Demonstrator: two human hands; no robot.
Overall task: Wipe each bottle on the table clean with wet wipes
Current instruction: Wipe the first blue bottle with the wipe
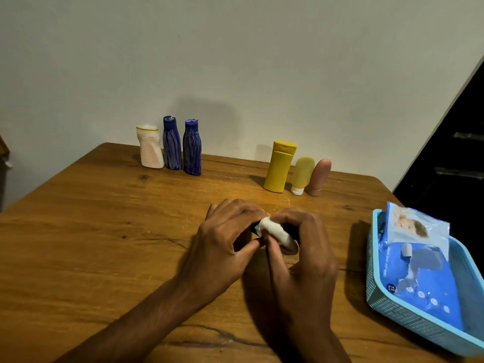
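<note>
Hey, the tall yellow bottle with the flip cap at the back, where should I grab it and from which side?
Grip the yellow bottle around its body below the cap, coming from the front or its left. It stands upright, its body looks tall and flat-sided, and the yellow-green tube stands close on its right, leaving little finger room there. Both the left hand and right hand are busy with the wet wipe.

Dim, warm light falls from the front and above, casting soft shadows of the bottles onto the pale plaster wall (235, 61) and dark ones under the hands on the brown wooden counter (91, 244). Wide-angle bending curves the counter's edges; detail is soft, slightly grainy
</note>
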